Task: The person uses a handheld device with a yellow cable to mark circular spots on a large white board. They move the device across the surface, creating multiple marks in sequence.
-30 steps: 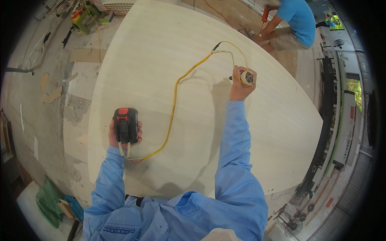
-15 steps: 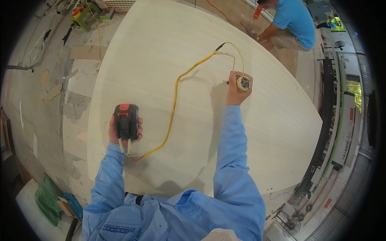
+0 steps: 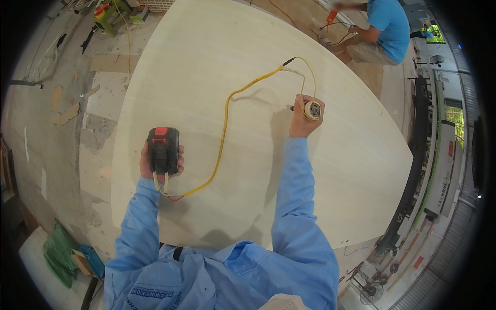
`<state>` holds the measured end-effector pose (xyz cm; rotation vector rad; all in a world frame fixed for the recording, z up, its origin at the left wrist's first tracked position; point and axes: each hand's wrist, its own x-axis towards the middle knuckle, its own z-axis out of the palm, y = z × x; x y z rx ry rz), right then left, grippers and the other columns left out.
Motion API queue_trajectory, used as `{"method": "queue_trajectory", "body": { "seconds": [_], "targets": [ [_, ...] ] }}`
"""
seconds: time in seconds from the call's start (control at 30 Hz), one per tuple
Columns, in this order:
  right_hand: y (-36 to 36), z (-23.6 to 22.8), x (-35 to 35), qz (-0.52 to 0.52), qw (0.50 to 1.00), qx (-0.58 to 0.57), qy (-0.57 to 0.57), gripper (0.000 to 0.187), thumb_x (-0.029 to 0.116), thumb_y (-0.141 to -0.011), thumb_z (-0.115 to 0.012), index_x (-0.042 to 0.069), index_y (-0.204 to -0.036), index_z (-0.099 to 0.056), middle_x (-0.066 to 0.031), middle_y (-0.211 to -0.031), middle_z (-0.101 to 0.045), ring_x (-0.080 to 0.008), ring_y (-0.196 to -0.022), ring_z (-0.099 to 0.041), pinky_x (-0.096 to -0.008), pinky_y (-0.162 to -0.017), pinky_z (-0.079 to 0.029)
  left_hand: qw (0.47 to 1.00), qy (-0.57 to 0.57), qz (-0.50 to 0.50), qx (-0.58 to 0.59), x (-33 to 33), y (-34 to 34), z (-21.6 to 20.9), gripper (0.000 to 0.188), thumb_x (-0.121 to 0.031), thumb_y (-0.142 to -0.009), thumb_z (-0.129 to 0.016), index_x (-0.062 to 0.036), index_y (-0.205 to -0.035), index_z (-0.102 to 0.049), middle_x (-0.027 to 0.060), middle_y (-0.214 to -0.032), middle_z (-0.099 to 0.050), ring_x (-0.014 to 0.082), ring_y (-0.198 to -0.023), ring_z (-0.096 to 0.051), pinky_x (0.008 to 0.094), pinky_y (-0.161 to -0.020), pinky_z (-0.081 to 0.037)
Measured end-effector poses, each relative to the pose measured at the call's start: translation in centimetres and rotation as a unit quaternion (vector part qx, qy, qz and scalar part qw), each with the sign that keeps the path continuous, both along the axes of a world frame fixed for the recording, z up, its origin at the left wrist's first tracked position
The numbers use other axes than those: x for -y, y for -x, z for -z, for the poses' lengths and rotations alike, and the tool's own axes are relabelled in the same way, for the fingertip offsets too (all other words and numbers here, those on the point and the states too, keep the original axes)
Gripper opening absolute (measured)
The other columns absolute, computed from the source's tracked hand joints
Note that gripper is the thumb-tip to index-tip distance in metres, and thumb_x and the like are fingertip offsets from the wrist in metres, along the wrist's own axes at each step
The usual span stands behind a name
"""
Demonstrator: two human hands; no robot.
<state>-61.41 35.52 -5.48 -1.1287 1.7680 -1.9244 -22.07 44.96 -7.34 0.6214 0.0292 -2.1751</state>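
Observation:
A black and red power-tool battery pack (image 3: 164, 150) rests in my left hand (image 3: 145, 164), its fingers wrapped around both sides. Two pale leads come out of the pack's lower end and join a yellow cable (image 3: 225, 129), with a short red wire beside them. That cable curves over the pale board (image 3: 248, 170) to a dark taped joint (image 3: 289, 61), where it splits into two thin wires. Those wires run to a small cylindrical motor-like device (image 3: 312, 110) with a round, pale-rimmed end, gripped in my right hand (image 3: 302, 125). The rest of the device is hidden by my fingers.
Beyond the board's far right edge a person in a blue shirt (image 3: 386, 31) crouches, with an orange tool (image 3: 331, 15) close by. A green stand (image 3: 107, 21) is at the far left. Long machine rails (image 3: 413, 150) line the right side, near a fan (image 3: 371, 293).
Both my hands keep their holds and have barely shifted. The crouching person has moved slightly to the right, one arm now raised and a dark cable showing by the other hand.

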Motion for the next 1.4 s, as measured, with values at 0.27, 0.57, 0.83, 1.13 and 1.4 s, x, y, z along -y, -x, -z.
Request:
{"method": "queue_trajectory", "body": {
  "seconds": [0.27, 0.57, 0.83, 1.13, 1.4],
  "targets": [
    [0.1, 1.7, 0.6, -0.004, 1.0, 0.013, -0.005, 0.03, -0.004, -0.079, -0.078, 0.004, -0.095, -0.055, -0.0041, -0.083, -0.062, -0.0102, -0.074, -0.058, -0.0243, -0.064, -0.053, 0.999, 0.011, 0.0, -0.047, 0.2, -0.3, 1.0, 0.081, -0.068, -0.093, -0.041, -0.0067, -0.147, -0.042, 0.0206, -0.122, -0.057, 0.0328, -0.09, -0.062, 0.0468, -0.073, -0.054],
    [0.1, -0.6, -0.1, -0.005, 0.998, 0.009, 0.054, 0.028, -0.002, -0.079, -0.078, 0.004, -0.094, -0.056, -0.0043, -0.081, -0.063, -0.0108, -0.071, -0.058, -0.0252, -0.065, -0.05, 0.999, -0.042, 0.0, -0.028, -8.1, -2.5, 0.9, 0.083, -0.071, -0.092, -0.041, -0.0075, -0.145, -0.043, 0.021, -0.122, -0.058, 0.0339, -0.088, -0.063, 0.0496, -0.073, -0.054],
    [-0.3, 1.1, -0.5, -0.008, 0.999, 0.038, -0.008, 0.029, -0.003, -0.077, -0.079, 0.005, -0.094, -0.056, -0.003, -0.082, -0.063, -0.01, -0.071, -0.058, -0.0255, -0.068, -0.052, 0.999, -0.017, 0.021, -0.042, -10.5, -2.7, 1.4, 0.084, -0.073, -0.091, -0.041, -0.0103, -0.147, -0.041, 0.0217, -0.119, -0.057, 0.033, -0.087, -0.063, 0.0472, -0.07, -0.053],
    [-0.3, -0.1, -2.3, -0.01, 0.999, 0.006, 0.031, 0.029, -0.005, -0.078, -0.078, 0.005, -0.094, -0.055, -0.0037, -0.081, -0.063, -0.0103, -0.072, -0.059, -0.025, -0.065, -0.052, 0.998, -0.028, 0.029, -0.054, -9.9, -2.4, 0.7, 0.083, -0.071, -0.091, -0.042, -0.0079, -0.145, -0.042, 0.021, -0.116, -0.057, 0.0322, -0.086, -0.062, 0.0465, -0.07, -0.053],
    [-2.1, 0.4, -3.4, -0.004, 1.0, 0.017, 0.015, 0.031, -0.004, -0.077, -0.08, 0.005, -0.094, -0.056, -0.0032, -0.08, -0.062, -0.0091, -0.072, -0.058, -0.0252, -0.065, -0.052, 0.999, -0.007, 0.024, -0.025, -10.9, -2.8, 0.8, 0.081, -0.072, -0.091, -0.039, -0.0081, -0.142, -0.046, 0.0204, -0.117, -0.057, 0.032, -0.086, -0.062, 0.046, -0.069, -0.053]
  ]
}}
